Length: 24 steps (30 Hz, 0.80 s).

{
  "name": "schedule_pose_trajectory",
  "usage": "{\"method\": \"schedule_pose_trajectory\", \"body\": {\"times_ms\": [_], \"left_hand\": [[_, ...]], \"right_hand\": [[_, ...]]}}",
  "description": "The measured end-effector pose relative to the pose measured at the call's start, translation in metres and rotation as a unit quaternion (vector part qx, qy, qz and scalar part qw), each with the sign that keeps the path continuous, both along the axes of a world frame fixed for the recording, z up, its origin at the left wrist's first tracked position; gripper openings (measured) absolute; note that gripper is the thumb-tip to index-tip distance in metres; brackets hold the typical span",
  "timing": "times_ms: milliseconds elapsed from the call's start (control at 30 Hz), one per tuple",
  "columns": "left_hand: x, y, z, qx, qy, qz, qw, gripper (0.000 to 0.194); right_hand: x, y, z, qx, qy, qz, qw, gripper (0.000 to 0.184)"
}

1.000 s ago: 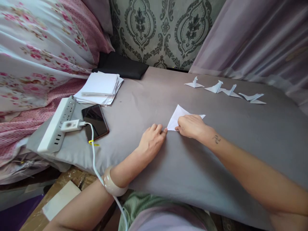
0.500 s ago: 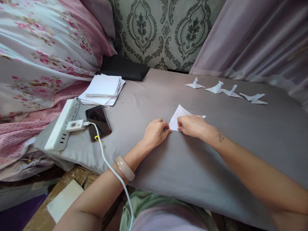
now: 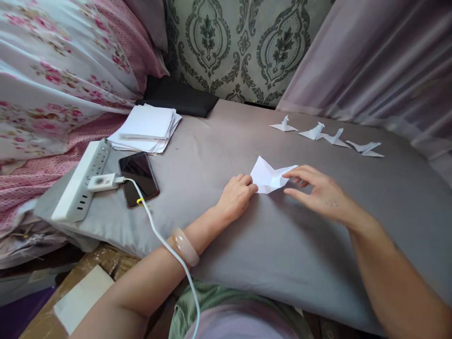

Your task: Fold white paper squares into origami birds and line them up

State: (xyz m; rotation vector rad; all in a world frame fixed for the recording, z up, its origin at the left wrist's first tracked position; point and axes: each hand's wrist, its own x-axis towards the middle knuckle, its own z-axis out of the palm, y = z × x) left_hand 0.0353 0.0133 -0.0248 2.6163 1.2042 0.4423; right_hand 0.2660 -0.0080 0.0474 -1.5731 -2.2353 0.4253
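Observation:
A partly folded sheet of white paper [image 3: 265, 177] lies in the middle of the grey cloth surface, its top and right corners raised. My left hand [image 3: 238, 195] pinches its left edge, with a pale bangle on that wrist. At the paper's right side is my right hand [image 3: 316, 190], thumb and fingers apart, the fingertips close to the right flap; whether they touch it I cannot tell. Several folded white paper birds stand in a row beyond, among them a bird [image 3: 284, 124] at the left and another [image 3: 366, 148] at the right.
A stack of white paper [image 3: 146, 125] sits at the back left before a black folded item [image 3: 180, 96]. Nearer are a phone [image 3: 139, 176] and a white power strip [image 3: 82, 181] with a charger [image 3: 103, 182]. Its white cable [image 3: 169, 254] crosses over my left forearm.
My right hand has let go of the paper, opened and moved right. The paper's right part now spreads open, showing its creases. The view has shifted slightly.

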Motion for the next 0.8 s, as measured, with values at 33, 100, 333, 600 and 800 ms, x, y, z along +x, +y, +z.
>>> {"method": "schedule_pose_trajectory", "body": {"times_ms": [33,100,333,600,800], "left_hand": [[0.001,0.000,-0.002,0.000,-0.001,-0.010,1.000,0.036],[0.001,0.000,-0.007,-0.008,-0.025,-0.016,1.000,0.037],[-0.008,0.011,-0.018,-0.043,-0.243,0.071,0.966,0.034],[-0.020,0.012,-0.009,-0.025,-0.213,0.094,0.972,0.054],[-0.018,0.010,-0.010,-0.011,-0.166,0.094,0.982,0.058]], "right_hand": [[0.000,-0.004,-0.007,0.011,0.014,-0.011,1.000,0.026],[-0.007,-0.010,-0.018,0.021,0.039,-0.004,0.999,0.023],[-0.043,-0.016,-0.018,0.044,-0.044,0.009,0.998,0.046],[-0.012,-0.017,-0.017,0.031,-0.052,0.089,0.994,0.039],[0.013,0.009,-0.027,-0.025,0.089,0.046,0.995,0.033]]}}
